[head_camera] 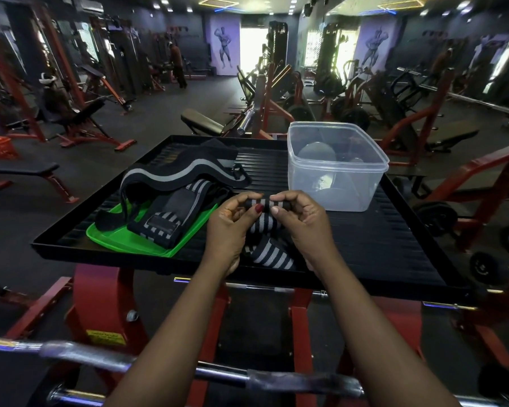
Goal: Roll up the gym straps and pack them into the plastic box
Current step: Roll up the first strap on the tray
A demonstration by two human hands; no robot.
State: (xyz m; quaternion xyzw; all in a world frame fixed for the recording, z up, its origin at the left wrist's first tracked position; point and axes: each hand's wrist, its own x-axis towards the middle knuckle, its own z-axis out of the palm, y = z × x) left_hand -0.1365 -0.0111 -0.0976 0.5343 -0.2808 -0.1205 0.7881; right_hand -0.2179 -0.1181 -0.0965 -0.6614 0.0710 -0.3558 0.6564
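Note:
A black strap with grey stripes point(269, 248) lies over the near middle of the black tray point(379, 245). Its far end is rolled into a small tube, which my left hand point(232, 221) and my right hand point(298, 218) both pinch between thumb and fingers. The loose tail hangs down toward me between my wrists. A clear plastic box point(335, 168) stands open just behind my right hand. More straps point(165, 212) are heaped at the left, partly on a green lid point(115, 239). A wide black band with a grey stripe point(183, 171) lies over them.
The black tray sits on a red machine frame point(100, 304). A steel barbell point(130, 359) runs across just below my forearms. Gym benches and red machines surround the tray, and a person stands far back at the left.

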